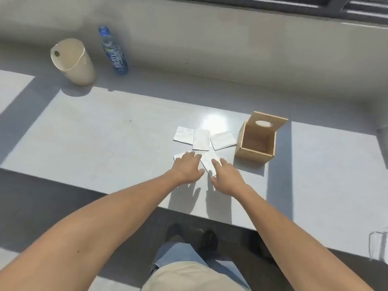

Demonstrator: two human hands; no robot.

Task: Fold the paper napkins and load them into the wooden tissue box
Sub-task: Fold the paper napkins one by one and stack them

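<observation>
Several folded white paper napkins lie on the pale grey table. Three form a far row: left napkin [183, 134], middle napkin [201, 139], right napkin [223, 140]. Two lie nearer me. My left hand [188, 167] rests flat with straight fingers on the near-left napkin [178, 156], hiding most of it. My right hand [225, 177] touches the near-right napkin [208, 161] with its fingertips. The wooden tissue box [255, 143] stands open to the right of the napkins, its lid [267, 121] with an oval hole tipped back. I see nothing inside the box.
A beige cylindrical bin [72, 61] and a blue-labelled plastic bottle [113, 51] stand at the far left near the wall. The table's front edge [199, 216] runs just below my hands. A clear object [379, 245] sits at the right edge.
</observation>
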